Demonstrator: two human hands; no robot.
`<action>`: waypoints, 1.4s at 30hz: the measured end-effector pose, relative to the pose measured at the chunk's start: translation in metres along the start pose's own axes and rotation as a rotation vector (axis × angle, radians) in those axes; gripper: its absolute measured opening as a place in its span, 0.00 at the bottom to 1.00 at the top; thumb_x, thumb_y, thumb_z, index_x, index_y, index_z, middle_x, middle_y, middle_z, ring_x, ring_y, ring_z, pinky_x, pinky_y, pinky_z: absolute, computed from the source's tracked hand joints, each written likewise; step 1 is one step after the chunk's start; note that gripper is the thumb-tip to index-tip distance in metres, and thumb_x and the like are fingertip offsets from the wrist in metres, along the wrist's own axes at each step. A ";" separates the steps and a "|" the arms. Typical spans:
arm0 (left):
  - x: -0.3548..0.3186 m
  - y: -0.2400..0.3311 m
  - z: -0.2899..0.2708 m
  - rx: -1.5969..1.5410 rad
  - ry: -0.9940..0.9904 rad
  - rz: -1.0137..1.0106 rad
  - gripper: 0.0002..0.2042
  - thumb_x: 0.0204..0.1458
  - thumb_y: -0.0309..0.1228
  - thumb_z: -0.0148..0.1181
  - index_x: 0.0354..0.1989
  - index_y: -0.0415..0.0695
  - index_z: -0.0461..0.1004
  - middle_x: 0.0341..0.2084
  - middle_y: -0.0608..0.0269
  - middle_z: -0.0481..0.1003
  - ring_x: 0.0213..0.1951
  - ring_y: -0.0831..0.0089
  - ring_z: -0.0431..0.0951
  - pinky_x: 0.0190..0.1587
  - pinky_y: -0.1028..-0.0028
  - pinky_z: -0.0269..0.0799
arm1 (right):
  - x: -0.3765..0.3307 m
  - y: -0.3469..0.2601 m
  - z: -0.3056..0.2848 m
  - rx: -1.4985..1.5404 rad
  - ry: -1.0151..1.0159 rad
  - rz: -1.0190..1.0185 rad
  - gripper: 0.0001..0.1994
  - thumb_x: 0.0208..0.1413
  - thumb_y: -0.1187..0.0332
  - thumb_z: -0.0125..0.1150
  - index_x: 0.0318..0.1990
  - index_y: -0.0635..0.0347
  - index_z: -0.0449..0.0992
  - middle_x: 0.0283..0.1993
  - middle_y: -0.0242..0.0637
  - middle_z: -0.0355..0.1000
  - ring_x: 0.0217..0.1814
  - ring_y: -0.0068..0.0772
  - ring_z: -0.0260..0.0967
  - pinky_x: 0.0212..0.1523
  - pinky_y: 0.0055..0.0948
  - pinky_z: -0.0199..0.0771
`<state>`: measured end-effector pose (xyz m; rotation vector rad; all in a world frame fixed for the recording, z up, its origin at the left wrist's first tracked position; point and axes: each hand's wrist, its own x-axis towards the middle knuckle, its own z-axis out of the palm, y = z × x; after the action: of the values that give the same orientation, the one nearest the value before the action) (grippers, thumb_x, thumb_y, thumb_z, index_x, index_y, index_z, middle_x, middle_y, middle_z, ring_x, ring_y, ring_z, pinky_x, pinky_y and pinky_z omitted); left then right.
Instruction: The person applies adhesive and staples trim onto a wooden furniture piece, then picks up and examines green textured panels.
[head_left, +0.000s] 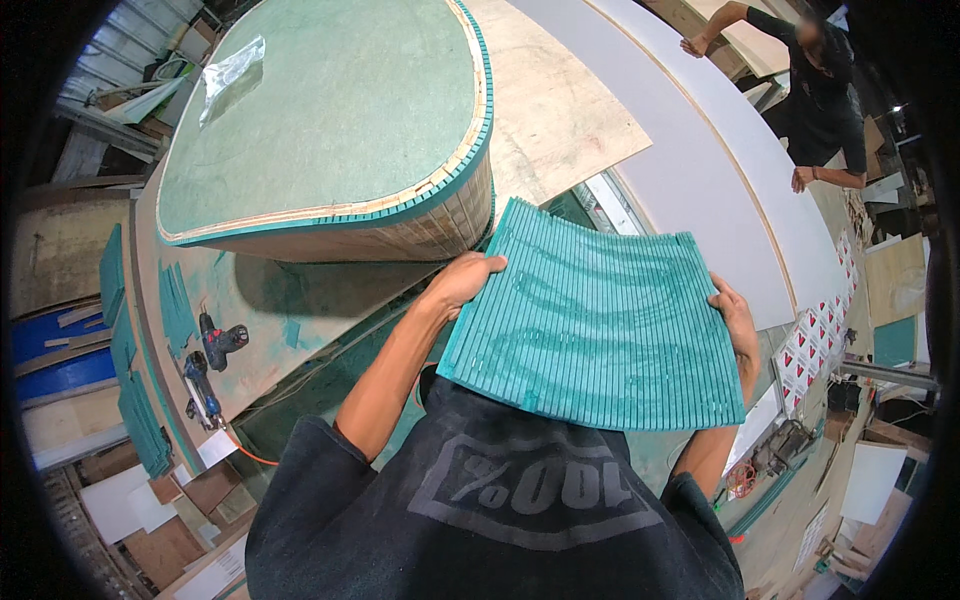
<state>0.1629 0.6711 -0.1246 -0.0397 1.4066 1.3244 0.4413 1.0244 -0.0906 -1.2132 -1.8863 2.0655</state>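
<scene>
A green slatted board (600, 320), scored with many parallel grooves and slightly curved, is held up in front of my chest. My left hand (465, 282) grips its left edge, with the thumb on the top face. At the right edge, my right hand (733, 312) is closed round the board; some of its fingers are hidden behind it. Beyond the board, on the left, stands a large rounded wooden form (330, 110) with a green top and a slatted rim along its edge. A silvery crumpled sheet (232, 78) lies on that top.
A cordless drill (222, 340) and a blue-black air tool (203, 393) with an orange hose lie on the workbench at left. Green strips (178, 305) are beside them. Large pale panels (720, 170) spread to the right, where another person (820, 90) leans over them.
</scene>
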 end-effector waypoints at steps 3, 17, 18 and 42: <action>-0.003 -0.003 0.001 -0.002 -0.023 0.027 0.21 0.66 0.31 0.45 0.57 0.23 0.69 0.50 0.42 0.77 0.46 0.60 0.82 0.51 0.66 0.79 | -0.008 -0.004 0.004 -0.156 0.059 -0.019 0.31 0.54 0.76 0.48 0.69 0.70 0.64 0.46 0.40 0.77 0.35 0.20 0.72 0.38 0.21 0.75; -0.005 -0.004 0.006 0.042 0.002 0.122 0.20 0.67 0.32 0.46 0.61 0.29 0.68 0.51 0.50 0.77 0.47 0.68 0.80 0.51 0.70 0.76 | -0.042 -0.017 0.022 0.029 0.143 -0.170 0.33 0.53 0.79 0.47 0.71 0.69 0.59 0.46 0.42 0.78 0.30 0.19 0.74 0.33 0.19 0.76; -0.005 -0.005 0.005 0.042 -0.001 0.122 0.20 0.67 0.32 0.46 0.61 0.29 0.68 0.51 0.51 0.77 0.46 0.69 0.80 0.51 0.70 0.76 | -0.042 -0.015 0.020 0.038 0.156 -0.152 0.33 0.54 0.79 0.47 0.71 0.69 0.59 0.46 0.41 0.78 0.30 0.18 0.74 0.32 0.19 0.76; -0.002 -0.033 -0.004 -0.057 0.101 0.028 0.24 0.71 0.38 0.38 0.58 0.27 0.72 0.51 0.45 0.78 0.46 0.64 0.81 0.53 0.69 0.73 | -0.032 0.032 0.005 -0.010 0.089 -0.043 0.32 0.55 0.76 0.48 0.71 0.75 0.58 0.58 0.49 0.73 0.48 0.28 0.76 0.51 0.24 0.75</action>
<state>0.1823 0.6553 -0.1461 -0.1269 1.4580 1.4019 0.4733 0.9954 -0.1035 -1.2336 -1.8686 1.9485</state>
